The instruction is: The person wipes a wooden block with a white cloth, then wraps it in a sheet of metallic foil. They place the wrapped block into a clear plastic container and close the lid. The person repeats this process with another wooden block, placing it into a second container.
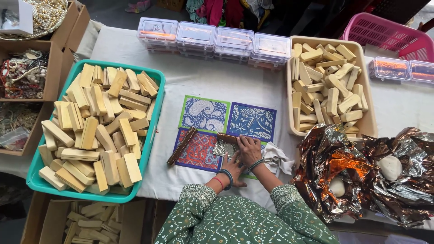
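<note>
My right hand (249, 147) presses on a small wooden block wrapped in shiny foil (227, 138), which lies on patterned square mats (251, 121) in the middle of the white cloth. My left hand (233, 168) lies flat just below it, fingers on a crumpled piece of silver foil (222, 149). A finished brown foil-covered stick (181, 146) lies slanted on the red mat to the left. Both wrists wear bangles.
A teal tray (156, 113) piled with plain wooden blocks stands at left. A cream tray (371, 122) of blocks stands at right, with crumpled copper foil sheets (361, 171) below it. Clear lidded boxes (214, 38) line the far edge. A pink basket (389, 36) and bead boxes (25, 72) sit at the corners.
</note>
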